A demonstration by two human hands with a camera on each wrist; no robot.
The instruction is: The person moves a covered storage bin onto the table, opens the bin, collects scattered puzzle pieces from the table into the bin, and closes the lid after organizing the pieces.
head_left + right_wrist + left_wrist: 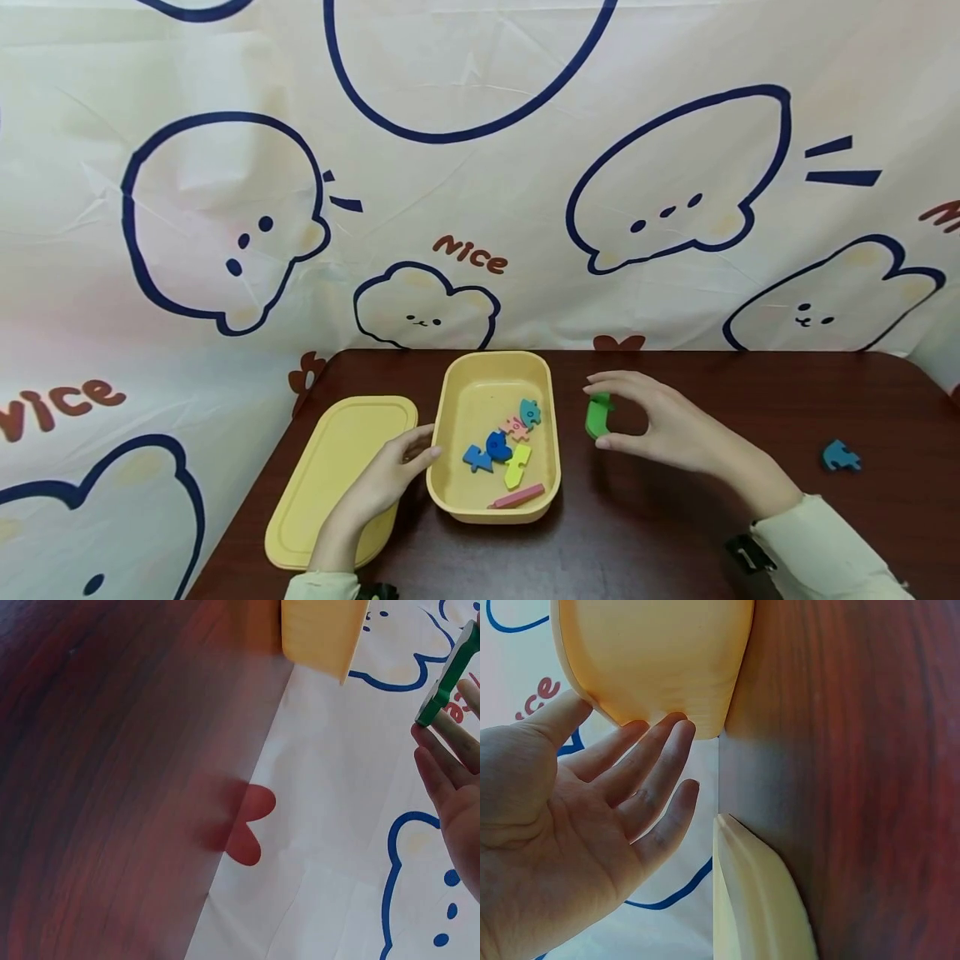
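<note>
My right hand (660,421) pinches a green puzzle piece (598,415) between thumb and fingers, above the table right of a yellow plastic box (494,512). The right wrist view shows the green piece (450,675) edge-on at the fingertips. With relaxed fingers, my left hand (378,479) touches the box's left side; its thumb meets the rim and its fingertips lie against the outer wall (660,660). Inside the box are a teal piece (529,413), a pink piece (515,428), blue pieces (477,458), a yellow piece (518,465) and a pink stick-like piece (517,497).
A yellow lid (330,475) lies flat on the dark wooden table (600,550), left of the box and partly under my left forearm. One blue puzzle piece (841,456) lies far right. A white cloth printed with cartoons (525,200) hangs behind the table.
</note>
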